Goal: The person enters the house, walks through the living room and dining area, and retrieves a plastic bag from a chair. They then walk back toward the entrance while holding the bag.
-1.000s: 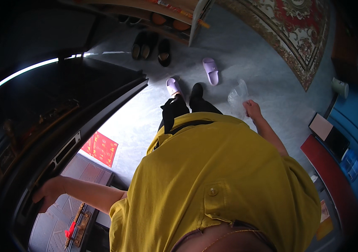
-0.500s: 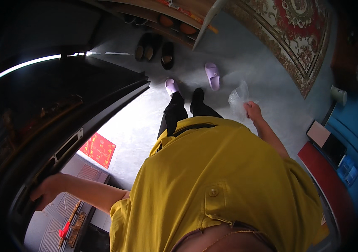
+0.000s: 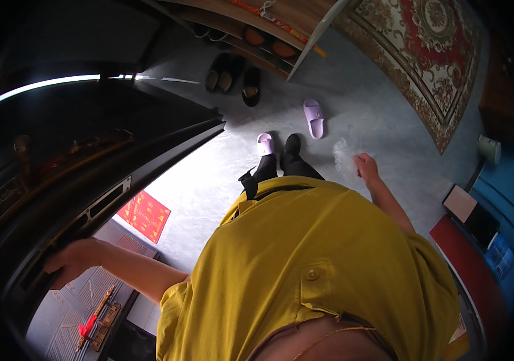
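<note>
At the left, my left hand (image 3: 75, 262) is closed around the edge of a dark door (image 3: 166, 155), below the metal lock plate (image 3: 110, 197). Out to the right, my right hand (image 3: 365, 166) is closed on a clear plastic bag (image 3: 345, 155), which hangs crumpled over the floor. One lilac slipper (image 3: 265, 144) is at my left foot. Its mate (image 3: 313, 119) lies on the grey floor just beyond my right foot (image 3: 293, 144), which is dark-covered and outside that slipper.
Dark shoes (image 3: 225, 72) stand beside a wooden shoe rack (image 3: 269, 30) at the top. A patterned rug (image 3: 401, 72) lies at the upper right. A red mat (image 3: 145, 216) is by the doorway, and a blue-topped table (image 3: 504, 192) stands at the right.
My right foot has come forward toward the loose slipper. The plastic bag has swung and crumpled lower beside my right hand. My left hand keeps its hold on the door.
</note>
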Available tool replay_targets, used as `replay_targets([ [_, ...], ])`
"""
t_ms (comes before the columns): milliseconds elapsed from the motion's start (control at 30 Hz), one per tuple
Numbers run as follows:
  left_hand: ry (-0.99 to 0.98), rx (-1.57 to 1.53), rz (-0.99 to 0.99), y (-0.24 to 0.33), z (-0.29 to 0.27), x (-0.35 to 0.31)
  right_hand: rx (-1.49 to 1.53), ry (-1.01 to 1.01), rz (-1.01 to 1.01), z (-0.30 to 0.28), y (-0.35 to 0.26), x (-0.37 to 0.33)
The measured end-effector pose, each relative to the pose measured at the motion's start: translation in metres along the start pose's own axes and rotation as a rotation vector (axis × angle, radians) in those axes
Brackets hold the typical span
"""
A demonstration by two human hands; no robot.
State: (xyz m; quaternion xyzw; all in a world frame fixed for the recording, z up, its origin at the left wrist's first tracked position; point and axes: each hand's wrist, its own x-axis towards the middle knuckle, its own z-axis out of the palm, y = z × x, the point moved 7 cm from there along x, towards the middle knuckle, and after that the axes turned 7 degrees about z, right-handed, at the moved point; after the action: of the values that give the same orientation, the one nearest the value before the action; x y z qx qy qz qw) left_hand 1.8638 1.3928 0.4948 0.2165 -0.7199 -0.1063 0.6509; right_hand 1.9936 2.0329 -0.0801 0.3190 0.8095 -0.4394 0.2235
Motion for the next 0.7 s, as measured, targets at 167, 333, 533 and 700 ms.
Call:
replay_targets([
  [167, -0.042, -0.046, 0.107, -0.004, -0.001, 0.002, -0.029, 0.027, 0.042, 0.003, -0.001, -0.014],
  [333, -0.074, -0.154, 0.163, -0.014, 0.003, 0.001, -0.126, 0.109, -0.055, 0.006, -0.02, -0.024],
  [533, -0.092, -0.304, 0.107, -0.022, 0.0, 0.0, -0.027, 0.185, -0.077, 0.016, -0.037, -0.039],
  [700, -0.108, -0.408, 0.167, -0.017, 0.005, 0.001, -0.071, 0.213, -0.063, 0.03, -0.024, -0.056],
])
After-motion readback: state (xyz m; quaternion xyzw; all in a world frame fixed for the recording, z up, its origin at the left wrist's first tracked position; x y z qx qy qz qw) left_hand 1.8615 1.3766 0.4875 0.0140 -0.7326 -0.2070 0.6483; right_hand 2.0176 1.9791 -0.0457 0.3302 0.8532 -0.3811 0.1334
